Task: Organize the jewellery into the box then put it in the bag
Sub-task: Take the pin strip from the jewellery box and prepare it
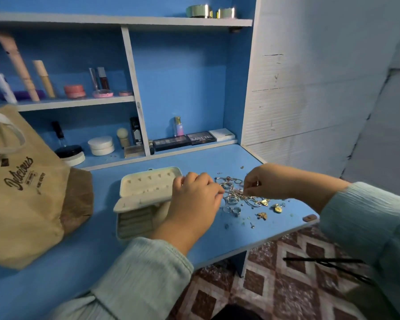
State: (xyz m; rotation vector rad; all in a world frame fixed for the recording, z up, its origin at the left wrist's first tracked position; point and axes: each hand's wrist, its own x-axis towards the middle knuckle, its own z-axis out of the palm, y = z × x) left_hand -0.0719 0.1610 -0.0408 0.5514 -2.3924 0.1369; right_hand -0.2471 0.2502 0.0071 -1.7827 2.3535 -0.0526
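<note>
On the blue desk point(102, 257), between the two hands, lies the jewellery point(239, 195): a tangled heap of rings, chains and pendants, with loose pieces scattered nearer the desk edge. The left hand point(195, 199) has its fingers curled, fingertips meeting at the heap's near side, seemingly pinching a strand; what it holds is too small to confirm. The right hand point(267, 181) is likewise curled at the heap's far side, pinching something fine. Judged: the two hands work opposite ends to tease a piece free of the tangle.

Just beside the left hand, on its outer side, the box point(146, 188) stands open, lid up, slots and ring rolls exposed and apparently unfilled, placed close so pieces travel a short way. Further out beyond the box, the bag point(26, 188) rests slumped on the desk, awaiting the box. Sorting appears barely begun.
</note>
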